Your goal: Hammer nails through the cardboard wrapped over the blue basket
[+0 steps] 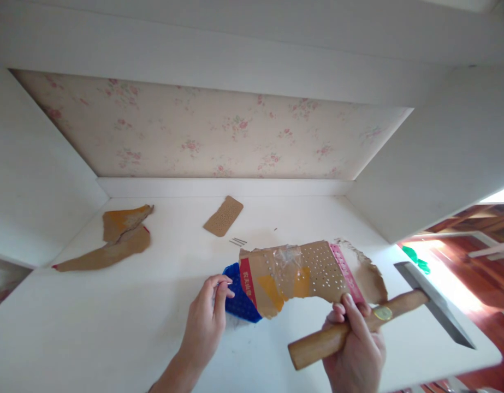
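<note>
My right hand (356,344) is closed round the wooden handle of a hammer (358,326), whose dark metal head (434,303) points right, and its thumb also pins a torn piece of cardboard (304,275) full of small holes, with clear tape and a pink strip. My left hand (206,316) pinches a thin nail (224,283) between thumb and fingers, just left of the cardboard. A blue perforated pad (237,297) lies under the cardboard's left end on the white desk (112,316).
Two or three loose nails (237,241) lie behind the cardboard. A small perforated cardboard strip (223,216) and torn brown scraps (112,240) lie further back and left. White side panels and a floral back wall (211,131) enclose the desk. The desk edge drops off at right.
</note>
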Demonstrator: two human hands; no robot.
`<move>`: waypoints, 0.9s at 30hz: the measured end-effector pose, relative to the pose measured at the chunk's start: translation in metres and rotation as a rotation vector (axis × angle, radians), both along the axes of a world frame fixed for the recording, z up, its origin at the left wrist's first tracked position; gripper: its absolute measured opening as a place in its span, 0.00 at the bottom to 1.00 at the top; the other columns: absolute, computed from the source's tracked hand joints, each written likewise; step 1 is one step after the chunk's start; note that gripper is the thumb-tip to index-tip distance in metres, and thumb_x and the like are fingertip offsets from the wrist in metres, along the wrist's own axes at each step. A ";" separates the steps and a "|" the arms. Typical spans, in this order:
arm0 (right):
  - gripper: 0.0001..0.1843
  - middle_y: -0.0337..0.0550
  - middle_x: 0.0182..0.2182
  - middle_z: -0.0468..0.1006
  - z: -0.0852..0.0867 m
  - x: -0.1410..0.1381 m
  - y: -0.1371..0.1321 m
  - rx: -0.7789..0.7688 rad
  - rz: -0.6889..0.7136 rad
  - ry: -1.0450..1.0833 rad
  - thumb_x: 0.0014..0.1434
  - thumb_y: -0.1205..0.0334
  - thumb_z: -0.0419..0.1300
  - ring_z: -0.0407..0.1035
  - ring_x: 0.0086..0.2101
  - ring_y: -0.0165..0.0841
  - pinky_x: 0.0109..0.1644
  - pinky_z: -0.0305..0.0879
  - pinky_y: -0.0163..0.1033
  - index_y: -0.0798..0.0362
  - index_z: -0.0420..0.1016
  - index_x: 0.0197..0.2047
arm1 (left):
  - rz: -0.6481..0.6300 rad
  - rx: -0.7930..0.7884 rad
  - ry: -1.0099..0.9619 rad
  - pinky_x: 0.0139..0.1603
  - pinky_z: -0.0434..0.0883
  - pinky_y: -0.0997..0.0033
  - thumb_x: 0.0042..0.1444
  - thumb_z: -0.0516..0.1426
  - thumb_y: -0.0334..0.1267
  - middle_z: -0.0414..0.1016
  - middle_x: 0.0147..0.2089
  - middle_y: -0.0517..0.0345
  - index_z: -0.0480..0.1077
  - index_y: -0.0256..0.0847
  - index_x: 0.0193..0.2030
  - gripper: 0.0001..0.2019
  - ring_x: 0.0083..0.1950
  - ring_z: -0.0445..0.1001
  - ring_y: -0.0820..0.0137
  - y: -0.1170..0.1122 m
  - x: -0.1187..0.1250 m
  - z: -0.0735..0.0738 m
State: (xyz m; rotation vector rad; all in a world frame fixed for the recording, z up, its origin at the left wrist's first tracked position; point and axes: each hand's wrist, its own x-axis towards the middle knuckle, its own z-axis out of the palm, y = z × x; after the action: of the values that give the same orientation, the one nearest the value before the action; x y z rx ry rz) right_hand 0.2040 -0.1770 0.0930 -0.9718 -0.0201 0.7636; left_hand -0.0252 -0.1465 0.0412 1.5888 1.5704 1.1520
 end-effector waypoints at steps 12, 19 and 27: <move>0.23 0.27 0.25 0.73 0.011 -0.006 0.000 0.012 0.051 0.123 0.35 0.70 0.79 0.68 0.19 0.17 0.22 0.69 0.17 0.52 0.72 0.32 | 0.065 -0.026 -0.258 0.50 0.75 0.62 0.68 0.50 0.50 0.79 0.45 0.49 0.68 0.42 0.46 0.15 0.46 0.80 0.63 0.000 0.004 0.000; 0.23 0.27 0.26 0.73 0.003 -0.021 0.003 -0.030 0.045 0.160 0.36 0.69 0.78 0.69 0.20 0.17 0.23 0.69 0.16 0.52 0.71 0.32 | 0.175 -0.099 -0.371 0.47 0.77 0.64 0.63 0.54 0.58 0.78 0.50 0.45 0.69 0.40 0.45 0.21 0.47 0.79 0.61 -0.007 -0.001 0.022; 0.27 0.27 0.28 0.74 -0.022 -0.040 0.001 -0.105 0.069 0.207 0.34 0.67 0.79 0.71 0.22 0.18 0.26 0.72 0.17 0.52 0.71 0.35 | 0.223 -0.178 -0.637 0.47 0.80 0.60 0.61 0.57 0.57 0.76 0.54 0.47 0.67 0.42 0.47 0.20 0.45 0.81 0.60 -0.008 -0.015 0.033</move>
State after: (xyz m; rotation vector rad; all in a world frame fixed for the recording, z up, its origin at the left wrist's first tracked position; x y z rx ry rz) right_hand 0.1640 -0.1758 0.0706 -0.9913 0.1683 0.9334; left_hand -0.0404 -0.1549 0.0745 0.8219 1.3794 1.4132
